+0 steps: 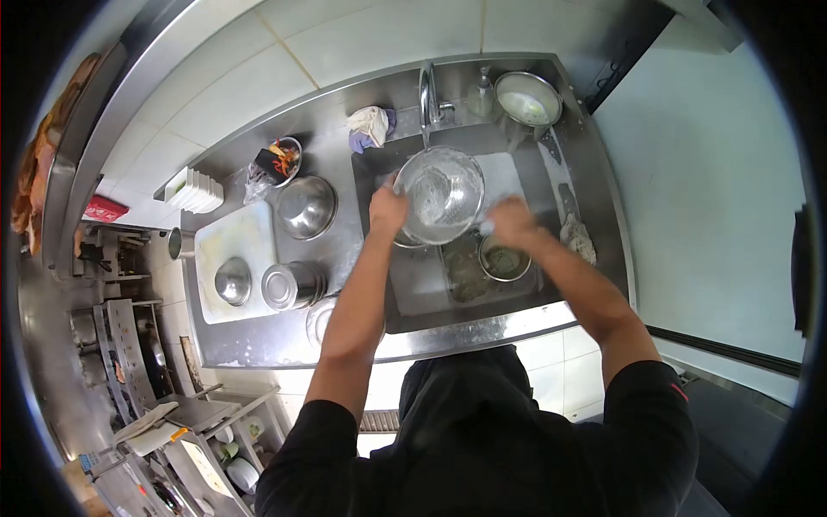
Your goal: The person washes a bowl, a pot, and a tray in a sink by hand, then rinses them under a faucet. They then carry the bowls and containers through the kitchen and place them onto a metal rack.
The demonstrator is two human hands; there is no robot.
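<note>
A round metal bowl [441, 194] is under the faucet [426, 99], above the sink [413, 293]. My left hand [389, 208] grips its left rim, fingers wrapped round the edge. To the right of the bowl, apart from it, my right hand [512, 221] is blurred by motion, with something small and whitish at its fingers that I cannot make out. Below my right hand, a smaller metal bowl [505, 262] with greenish liquid sits in the sink. Part of another metal rim shows beneath the held bowl.
Left counter: an upturned metal bowl [307, 208], a white board [250, 308] with a small dome [233, 281], a metal canister [289, 285], white containers [195, 191]. A cloth [369, 127] lies behind the sink; a pot [528, 97] and soap bottle [481, 90] stand back right.
</note>
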